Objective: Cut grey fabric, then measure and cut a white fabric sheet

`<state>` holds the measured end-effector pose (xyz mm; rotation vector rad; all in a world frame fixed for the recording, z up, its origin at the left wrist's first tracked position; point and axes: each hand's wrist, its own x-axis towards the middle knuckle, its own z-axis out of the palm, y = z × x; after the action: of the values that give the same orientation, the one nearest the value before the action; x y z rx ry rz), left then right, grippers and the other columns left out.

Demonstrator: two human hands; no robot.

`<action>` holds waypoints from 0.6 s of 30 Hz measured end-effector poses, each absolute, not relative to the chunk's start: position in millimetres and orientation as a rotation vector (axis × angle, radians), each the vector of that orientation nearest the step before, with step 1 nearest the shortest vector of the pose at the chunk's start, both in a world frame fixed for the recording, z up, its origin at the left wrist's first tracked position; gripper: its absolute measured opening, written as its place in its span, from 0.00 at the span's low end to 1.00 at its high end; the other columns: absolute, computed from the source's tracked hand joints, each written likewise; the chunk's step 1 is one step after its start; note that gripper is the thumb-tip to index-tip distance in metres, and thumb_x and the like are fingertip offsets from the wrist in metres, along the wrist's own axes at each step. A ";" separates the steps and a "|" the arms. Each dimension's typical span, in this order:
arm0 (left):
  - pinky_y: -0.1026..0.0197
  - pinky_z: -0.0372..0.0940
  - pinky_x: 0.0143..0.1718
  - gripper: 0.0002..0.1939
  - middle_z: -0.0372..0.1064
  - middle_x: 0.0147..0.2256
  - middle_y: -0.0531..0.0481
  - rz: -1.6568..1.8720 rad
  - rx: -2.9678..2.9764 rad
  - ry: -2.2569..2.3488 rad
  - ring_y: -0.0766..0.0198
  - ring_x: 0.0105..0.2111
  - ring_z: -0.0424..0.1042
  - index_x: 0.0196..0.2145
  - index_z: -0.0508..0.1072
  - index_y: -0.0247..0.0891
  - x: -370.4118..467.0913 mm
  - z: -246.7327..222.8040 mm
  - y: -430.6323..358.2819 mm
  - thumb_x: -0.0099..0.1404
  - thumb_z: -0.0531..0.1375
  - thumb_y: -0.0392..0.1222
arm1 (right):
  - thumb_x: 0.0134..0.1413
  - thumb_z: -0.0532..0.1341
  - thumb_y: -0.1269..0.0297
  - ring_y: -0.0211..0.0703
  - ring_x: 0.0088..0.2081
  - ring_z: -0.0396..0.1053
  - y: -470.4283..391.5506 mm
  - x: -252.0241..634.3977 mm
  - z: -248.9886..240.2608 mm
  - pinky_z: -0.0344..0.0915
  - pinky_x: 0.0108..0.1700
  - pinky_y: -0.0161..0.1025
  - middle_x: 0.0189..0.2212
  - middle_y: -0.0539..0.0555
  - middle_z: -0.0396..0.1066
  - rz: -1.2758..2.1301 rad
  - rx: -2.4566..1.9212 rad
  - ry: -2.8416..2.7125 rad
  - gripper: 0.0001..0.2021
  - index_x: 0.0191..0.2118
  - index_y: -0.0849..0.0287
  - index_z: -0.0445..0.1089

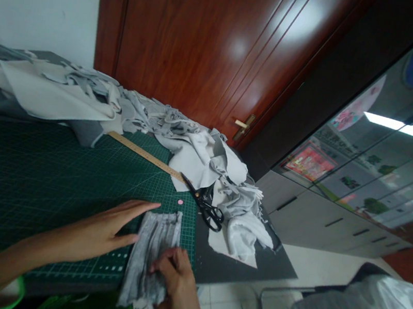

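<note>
"Handling that pleated grey cloth (143, 254) well means what, exactly?"

"Keeping its folds parallel, I'd say. It lies at the near edge of the green cutting mat (121, 172), and its lower end seems to reach past that edge, so full support beneath would help."

"And the hands?"

"The left hand (114, 228) grips nothing: thumb well apart from fingers, beside the cloth's left edge. It could steady the upper end. The right hand (181, 286) has thumb and fingers drawn together over the right side; whether they pinch a fold, I cannot tell. Small, even tugs would suit there."

"What's around them?"

"A pink disc (180, 202) just beyond the cloth, black scissors (203, 204) with tips at the end of a wooden ruler (144, 153), and heaped fabric (191, 154) along the far side of the dark tabletop (224, 264). Behind stands a reddish door (194, 32); rightward, a glossy cabinet (310, 213) above pale floor tiles (223, 306)."
</note>
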<state>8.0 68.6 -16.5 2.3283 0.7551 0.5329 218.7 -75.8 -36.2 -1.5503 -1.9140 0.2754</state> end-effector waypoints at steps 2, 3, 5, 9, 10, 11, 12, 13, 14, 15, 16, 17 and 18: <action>0.41 0.45 0.68 0.42 0.48 0.72 0.46 0.440 2.325 0.690 0.46 0.70 0.47 0.70 0.53 0.49 5.4 -9.7 61.2 0.63 0.65 0.51 | 0.41 0.58 0.83 0.45 0.42 0.71 -80.1 222.5 -28.9 0.65 0.44 0.38 0.38 0.52 0.73 0.346 -1.484 -1.848 0.19 0.38 0.55 0.71; 0.39 0.44 0.68 0.48 0.44 0.72 0.47 0.390 2.319 0.652 0.44 0.71 0.44 0.70 0.52 0.52 5.5 -5.5 56.4 0.58 0.69 0.53 | 0.47 0.57 0.80 0.44 0.40 0.71 -83.5 223.5 -24.0 0.64 0.42 0.36 0.36 0.51 0.73 0.405 -1.455 -1.812 0.15 0.38 0.55 0.70; 0.36 0.42 0.68 0.55 0.38 0.73 0.50 0.310 2.311 0.591 0.40 0.71 0.39 0.70 0.53 0.58 9.4 3.4 44.8 0.49 0.74 0.54 | 0.59 0.57 0.69 0.42 0.35 0.70 -92.2 222.8 -13.5 0.63 0.37 0.35 0.31 0.49 0.73 0.512 -1.422 -1.688 0.06 0.37 0.55 0.71; 0.40 0.46 0.68 0.29 0.55 0.69 0.54 0.363 2.213 0.593 0.45 0.69 0.51 0.60 0.71 0.58 24.9 19.0 21.2 0.60 0.66 0.47 | 0.58 0.62 0.43 0.44 0.34 0.71 -108.6 212.2 3.2 0.66 0.38 0.36 0.30 0.50 0.75 0.462 -1.476 -1.293 0.18 0.37 0.52 0.77; 0.43 0.52 0.67 0.25 0.64 0.65 0.51 0.402 2.154 0.600 0.47 0.66 0.58 0.57 0.74 0.54 27.8 21.9 17.1 0.62 0.63 0.46 | 0.58 0.61 0.40 0.45 0.35 0.71 -110.7 209.4 6.2 0.66 0.39 0.37 0.30 0.50 0.75 0.435 -1.495 -1.219 0.20 0.36 0.51 0.78; 0.46 0.57 0.65 0.24 0.70 0.60 0.49 0.437 2.092 0.601 0.47 0.62 0.64 0.56 0.75 0.51 29.8 24.4 14.1 0.62 0.61 0.47 | 0.57 0.60 0.38 0.45 0.35 0.70 -111.7 207.1 8.8 0.66 0.39 0.37 0.29 0.50 0.75 0.432 -1.507 -1.159 0.22 0.33 0.51 0.78; 0.49 0.61 0.62 0.23 0.74 0.56 0.48 0.468 2.041 0.597 0.48 0.58 0.69 0.56 0.76 0.48 30.8 26.5 12.2 0.62 0.61 0.49 | 0.57 0.60 0.37 0.44 0.34 0.70 -111.9 205.5 11.1 0.66 0.39 0.38 0.27 0.50 0.74 0.446 -1.513 -1.104 0.23 0.31 0.51 0.78; 0.51 0.65 0.59 0.23 0.76 0.53 0.48 0.482 2.004 0.590 0.47 0.55 0.72 0.54 0.78 0.47 31.1 28.1 11.4 0.62 0.61 0.52 | 0.56 0.60 0.36 0.44 0.34 0.70 -111.5 204.7 13.2 0.67 0.40 0.38 0.27 0.50 0.74 0.449 -1.515 -1.040 0.23 0.30 0.52 0.77; 0.52 0.67 0.55 0.21 0.78 0.50 0.49 0.483 1.978 0.575 0.48 0.52 0.74 0.51 0.79 0.47 30.8 29.0 11.4 0.62 0.61 0.54 | 0.55 0.61 0.36 0.45 0.36 0.71 -110.8 204.5 15.0 0.68 0.42 0.39 0.30 0.51 0.75 0.442 -1.512 -0.969 0.23 0.32 0.52 0.78; 0.54 0.69 0.52 0.20 0.79 0.48 0.50 0.481 1.952 0.554 0.48 0.49 0.75 0.48 0.81 0.48 30.3 29.2 12.1 0.63 0.61 0.56 | 0.52 0.63 0.36 0.46 0.39 0.72 -109.8 204.9 16.5 0.68 0.45 0.40 0.33 0.52 0.77 0.434 -1.503 -0.901 0.23 0.35 0.52 0.79; 0.55 0.70 0.49 0.18 0.80 0.44 0.51 0.479 1.920 0.541 0.49 0.46 0.76 0.44 0.82 0.47 29.7 28.4 13.3 0.63 0.60 0.57 | 0.51 0.65 0.36 0.47 0.41 0.73 -109.0 205.6 17.6 0.69 0.47 0.41 0.37 0.52 0.78 0.432 -1.484 -0.852 0.23 0.38 0.52 0.79; 0.57 0.72 0.44 0.18 0.81 0.40 0.51 0.477 1.887 0.546 0.50 0.42 0.77 0.39 0.83 0.46 29.3 26.8 14.9 0.63 0.60 0.58 | 0.50 0.66 0.37 0.47 0.42 0.73 -108.4 206.6 18.2 0.70 0.49 0.42 0.39 0.53 0.79 0.443 -1.453 -0.826 0.23 0.40 0.52 0.79; 0.58 0.72 0.39 0.18 0.81 0.35 0.51 0.481 1.849 0.566 0.52 0.38 0.77 0.35 0.83 0.45 29.2 24.5 16.5 0.62 0.61 0.59 | 0.49 0.66 0.37 0.48 0.42 0.74 -108.1 207.9 18.1 0.71 0.49 0.42 0.39 0.53 0.79 0.470 -1.415 -0.816 0.24 0.40 0.52 0.79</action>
<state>29.2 16.5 24.5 1.8495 0.5660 0.4809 207.9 -108.1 18.1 -1.4149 -0.8160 0.4700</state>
